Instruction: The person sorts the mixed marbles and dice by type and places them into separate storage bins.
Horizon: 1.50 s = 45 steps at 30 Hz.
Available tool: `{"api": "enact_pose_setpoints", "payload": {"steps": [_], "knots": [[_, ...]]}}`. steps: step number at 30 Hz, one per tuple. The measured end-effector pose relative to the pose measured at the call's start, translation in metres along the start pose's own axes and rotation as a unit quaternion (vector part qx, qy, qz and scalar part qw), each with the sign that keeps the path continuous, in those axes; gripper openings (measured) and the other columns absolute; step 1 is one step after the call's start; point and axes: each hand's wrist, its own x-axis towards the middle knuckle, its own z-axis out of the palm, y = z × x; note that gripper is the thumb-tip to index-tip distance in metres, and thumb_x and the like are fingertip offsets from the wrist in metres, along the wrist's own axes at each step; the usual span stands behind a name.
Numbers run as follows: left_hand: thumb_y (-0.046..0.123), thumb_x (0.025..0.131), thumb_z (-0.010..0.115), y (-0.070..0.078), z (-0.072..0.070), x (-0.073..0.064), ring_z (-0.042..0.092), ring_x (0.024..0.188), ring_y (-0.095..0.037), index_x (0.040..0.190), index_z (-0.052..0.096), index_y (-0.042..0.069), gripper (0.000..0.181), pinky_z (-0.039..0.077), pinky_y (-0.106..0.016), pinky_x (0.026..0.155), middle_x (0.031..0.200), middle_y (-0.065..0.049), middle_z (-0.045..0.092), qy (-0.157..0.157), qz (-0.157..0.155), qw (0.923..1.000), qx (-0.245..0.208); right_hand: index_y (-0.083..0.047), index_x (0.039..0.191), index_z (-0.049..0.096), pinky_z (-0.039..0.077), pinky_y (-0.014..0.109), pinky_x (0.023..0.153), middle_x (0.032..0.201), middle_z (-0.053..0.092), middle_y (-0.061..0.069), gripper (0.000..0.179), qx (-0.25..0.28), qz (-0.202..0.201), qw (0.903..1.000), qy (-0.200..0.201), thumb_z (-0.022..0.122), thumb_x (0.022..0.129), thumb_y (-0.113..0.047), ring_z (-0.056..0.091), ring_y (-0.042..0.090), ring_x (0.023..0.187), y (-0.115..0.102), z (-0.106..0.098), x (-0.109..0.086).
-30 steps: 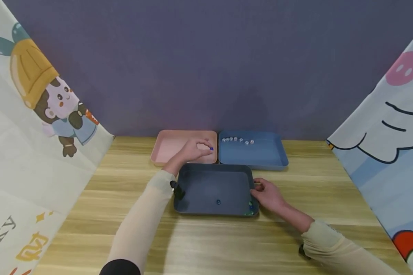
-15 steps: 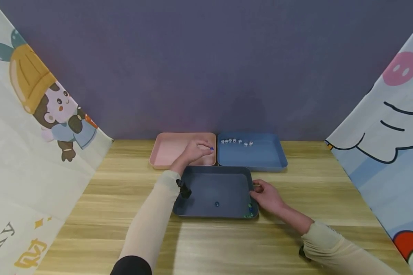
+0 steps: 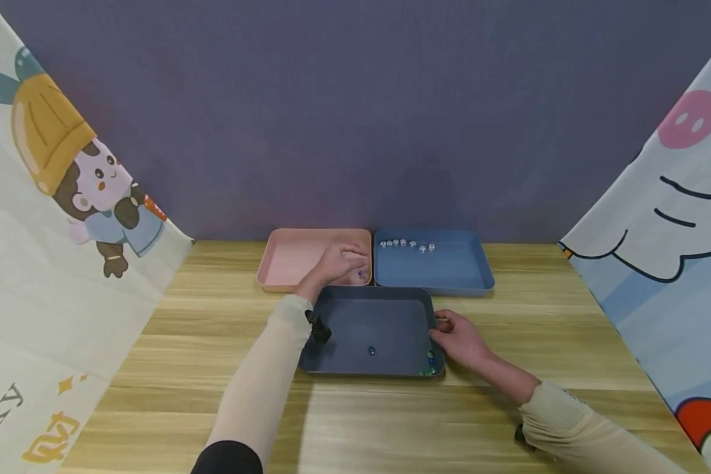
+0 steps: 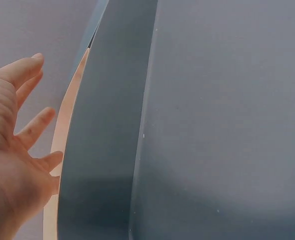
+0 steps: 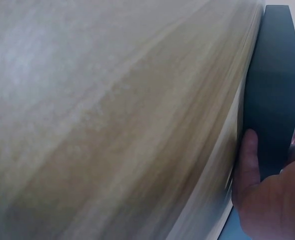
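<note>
Over the right part of the pink tray [image 3: 284, 260] hovers my left hand [image 3: 334, 262], its fingers loosely spread and holding nothing. A small blue marble-like piece [image 3: 360, 273] lies below its fingertips, inside that tray. In the left wrist view the left hand [image 4: 22, 135] appears at the left with fingers apart. My right hand [image 3: 463, 337] grips the right rim of the dark grey tray [image 3: 367, 296]; the right wrist view shows a finger [image 5: 248, 155] along its outer wall. A dark blue marble [image 3: 372, 351] lies in the grey tray, with several green and blue ones [image 3: 430, 359] at its right corner.
The blue tray [image 3: 450, 270] stands beside the pink one at the back and holds several white dice [image 3: 413, 244]. All three trays sit close together on the wooden table [image 3: 213, 329]. A dark wall rises behind, with printed cloths at both sides.
My left fingers have parted and let go of the blue marble, which now lies in the pink tray. My right hand stays on the grey tray's rim.
</note>
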Motion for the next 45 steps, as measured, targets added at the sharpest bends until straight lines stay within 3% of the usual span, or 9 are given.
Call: {"api": "enact_pose_setpoints", "payload": {"steps": [8,16,22,25,32,37,41,45], "knots": [[0.013,0.090,0.071,0.005,0.001,0.001,0.055,0.115,-0.021,0.113,0.071,-0.001,0.026,0.044,-0.041,0.098,0.120,-0.009,0.063,-0.018,0.015,0.9997,0.008,0.002,0.132,0.055,0.050,0.047,0.085,0.107,0.067,0.016,0.045,0.002,-0.008,1.0000,-0.005,0.065,0.091,-0.014,0.062,0.032,0.101,0.001,0.000,-0.001],[0.017,0.092,0.069,0.018,0.000,-0.002,0.053,0.116,-0.022,0.112,0.073,0.006,0.023,0.040,-0.045,0.102,0.113,-0.001,0.064,-0.053,0.020,0.9960,0.069,0.002,0.138,0.050,0.050,0.045,0.082,0.105,0.066,0.013,0.051,-0.001,-0.013,0.9999,-0.007,0.064,0.091,-0.014,0.061,0.029,0.098,0.001,0.001,0.000],[0.012,0.093,0.067,0.034,0.001,-0.009,0.061,0.102,-0.021,0.115,0.071,0.009,0.023,0.052,-0.037,0.084,0.116,-0.010,0.064,-0.121,0.036,0.9895,0.071,0.002,0.143,0.044,0.050,0.042,0.082,0.104,0.065,0.011,0.057,0.004,-0.019,0.9998,-0.008,0.062,0.092,-0.013,0.060,0.024,0.095,0.000,0.001,-0.001],[0.012,0.093,0.066,0.042,0.003,-0.013,0.062,0.098,-0.019,0.116,0.070,0.009,0.023,0.054,-0.033,0.078,0.116,-0.015,0.064,-0.163,0.052,0.9817,0.082,0.002,0.144,0.043,0.050,0.043,0.083,0.108,0.065,0.012,0.057,0.004,-0.019,0.9997,-0.011,0.062,0.092,-0.013,0.060,0.026,0.099,0.000,0.001,-0.002],[0.016,0.093,0.068,0.067,0.011,-0.024,0.063,0.097,-0.014,0.114,0.071,0.007,0.023,0.052,-0.027,0.079,0.113,-0.009,0.066,-0.242,0.078,0.9588,0.127,0.003,0.143,0.044,0.050,0.045,0.085,0.109,0.066,0.016,0.057,-0.001,-0.022,0.9997,-0.006,0.062,0.092,-0.014,0.061,0.029,0.102,0.000,0.001,-0.001],[0.014,0.092,0.069,0.085,0.023,-0.031,0.062,0.095,-0.009,0.110,0.073,0.008,0.019,0.051,-0.024,0.080,0.108,-0.001,0.068,-0.307,0.096,0.9314,0.171,0.002,0.142,0.045,0.050,0.044,0.083,0.106,0.066,0.014,0.056,-0.001,-0.017,0.9998,-0.007,0.062,0.092,-0.015,0.061,0.027,0.098,0.000,0.001,0.001],[0.014,0.091,0.070,0.087,0.030,-0.039,0.061,0.091,-0.004,0.105,0.075,0.009,0.016,0.050,-0.022,0.078,0.100,0.008,0.067,-0.353,0.073,0.9124,0.194,0.003,0.142,0.045,0.050,0.042,0.081,0.106,0.066,0.013,0.056,0.001,-0.017,0.9998,-0.011,0.062,0.092,-0.014,0.061,0.026,0.096,0.000,0.001,0.000],[0.011,0.089,0.073,0.082,0.034,-0.047,0.062,0.089,-0.003,0.102,0.075,0.006,0.015,0.051,-0.022,0.077,0.096,0.009,0.068,-0.387,0.036,0.9034,0.182,0.003,0.142,0.045,0.050,0.041,0.079,0.104,0.066,0.013,0.055,0.001,-0.022,0.9997,-0.008,0.063,0.092,-0.013,0.060,0.024,0.092,0.001,0.001,-0.002]]}}
